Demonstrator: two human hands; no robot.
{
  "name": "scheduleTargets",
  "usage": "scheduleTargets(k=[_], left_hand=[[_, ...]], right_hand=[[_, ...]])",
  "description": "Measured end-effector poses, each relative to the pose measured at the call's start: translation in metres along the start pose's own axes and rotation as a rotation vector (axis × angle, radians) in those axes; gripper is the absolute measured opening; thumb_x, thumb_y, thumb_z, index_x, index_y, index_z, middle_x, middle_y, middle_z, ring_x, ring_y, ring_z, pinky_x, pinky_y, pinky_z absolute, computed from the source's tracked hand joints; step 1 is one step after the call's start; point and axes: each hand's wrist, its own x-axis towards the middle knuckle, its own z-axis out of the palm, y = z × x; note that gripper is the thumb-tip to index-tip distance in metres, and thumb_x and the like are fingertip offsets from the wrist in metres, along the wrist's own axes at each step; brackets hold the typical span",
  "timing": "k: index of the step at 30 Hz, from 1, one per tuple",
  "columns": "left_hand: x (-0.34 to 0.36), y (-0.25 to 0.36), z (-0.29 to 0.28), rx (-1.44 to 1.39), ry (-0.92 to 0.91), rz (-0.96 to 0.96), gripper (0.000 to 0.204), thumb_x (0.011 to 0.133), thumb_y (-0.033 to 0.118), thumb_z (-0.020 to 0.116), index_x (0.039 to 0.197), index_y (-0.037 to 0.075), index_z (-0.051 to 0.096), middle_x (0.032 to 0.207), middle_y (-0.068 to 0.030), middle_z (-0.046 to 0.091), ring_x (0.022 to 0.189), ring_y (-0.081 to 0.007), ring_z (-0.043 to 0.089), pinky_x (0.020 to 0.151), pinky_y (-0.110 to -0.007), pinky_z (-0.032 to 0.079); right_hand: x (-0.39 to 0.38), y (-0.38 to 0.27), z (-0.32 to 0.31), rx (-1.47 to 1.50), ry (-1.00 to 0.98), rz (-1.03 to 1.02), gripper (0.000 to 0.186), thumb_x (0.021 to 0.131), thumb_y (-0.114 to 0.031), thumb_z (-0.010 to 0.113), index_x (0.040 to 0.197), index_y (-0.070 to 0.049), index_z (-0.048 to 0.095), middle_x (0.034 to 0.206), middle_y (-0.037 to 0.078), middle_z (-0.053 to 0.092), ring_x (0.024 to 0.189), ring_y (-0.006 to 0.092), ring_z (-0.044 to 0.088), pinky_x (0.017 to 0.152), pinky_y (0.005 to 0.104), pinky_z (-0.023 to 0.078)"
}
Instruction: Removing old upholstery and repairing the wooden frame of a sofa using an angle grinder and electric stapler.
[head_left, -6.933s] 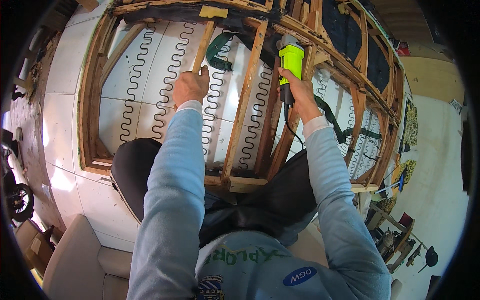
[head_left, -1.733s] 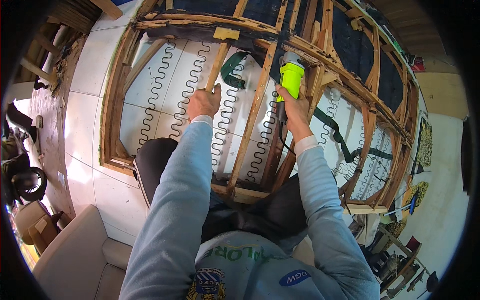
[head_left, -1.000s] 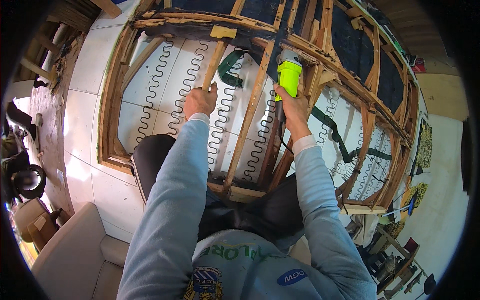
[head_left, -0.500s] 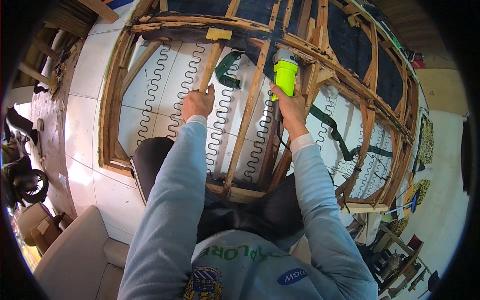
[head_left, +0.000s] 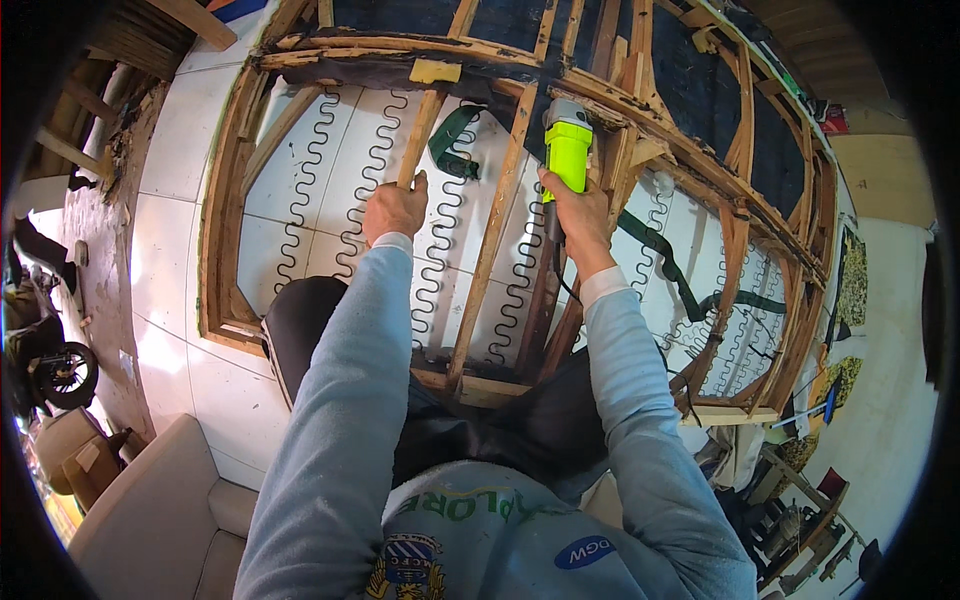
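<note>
My right hand point(head_left: 583, 217) is closed around the lower end of a bright yellow-green angle grinder point(head_left: 568, 158). Its grey metal head points away from me, against the inner rail of a wooden sofa frame point(head_left: 214, 225); the disc is hidden. A dark cord hangs below that hand. To the left, my left hand point(head_left: 394, 211) wraps round the near end of a wooden slat point(head_left: 424, 125) inside the frame. Zigzag springs point(head_left: 318, 145) stretch across the frame on both sides of the slat. Between the hands lies a loop of dark green webbing point(head_left: 452, 142).
A yellow block point(head_left: 435, 71) sits where the slat meets the rail. More green webbing point(head_left: 655, 243) runs through the frame's right half. A beige sofa point(head_left: 150, 490) stands at lower left, a motorcycle wheel point(head_left: 66, 375) at far left, and tools point(head_left: 800, 525) lie at lower right.
The grinder and my right hand have shifted very slightly left. My left hand keeps its hold on the slat.
</note>
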Motion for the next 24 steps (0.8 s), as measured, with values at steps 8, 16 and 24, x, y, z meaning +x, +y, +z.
scheduleTargets(k=[8, 16, 24], left_hand=[[-0.001, 0.001, -0.003, -0.025, -0.028, 0.006, 0.069, 0.088, 0.065, 0.061, 0.110, 0.002, 0.076, 0.108, -0.0259, 0.073, 0.105, -0.0417, 0.071, 0.091, -0.047, 0.056], [-0.003, 0.004, -0.005, -0.026, -0.040, -0.029, 0.073, 0.088, 0.067, 0.061, 0.109, -0.001, 0.075, 0.110, -0.0259, 0.073, 0.105, -0.0415, 0.071, 0.092, -0.046, 0.056], [-0.003, 0.005, -0.004, -0.006, -0.037, -0.015, 0.072, 0.088, 0.068, 0.060, 0.110, 0.002, 0.076, 0.110, -0.0241, 0.073, 0.105, -0.0405, 0.071, 0.092, -0.046, 0.056]], right_hand=[[0.004, 0.003, 0.000, 0.011, 0.004, -0.020, 0.046, 0.078, -0.032, 0.087, 0.107, 0.001, 0.073, 0.089, 0.006, 0.072, 0.073, 0.0149, 0.065, 0.065, 0.0303, 0.050], [0.006, 0.006, -0.001, 0.002, 0.003, -0.017, 0.046, 0.078, -0.031, 0.087, 0.107, 0.001, 0.073, 0.086, 0.005, 0.071, 0.067, 0.0135, 0.063, 0.060, 0.0301, 0.048], [0.004, 0.003, -0.002, 0.013, -0.012, -0.031, 0.049, 0.077, -0.035, 0.087, 0.107, 0.001, 0.073, 0.089, 0.007, 0.072, 0.072, 0.0155, 0.065, 0.064, 0.0310, 0.049]])
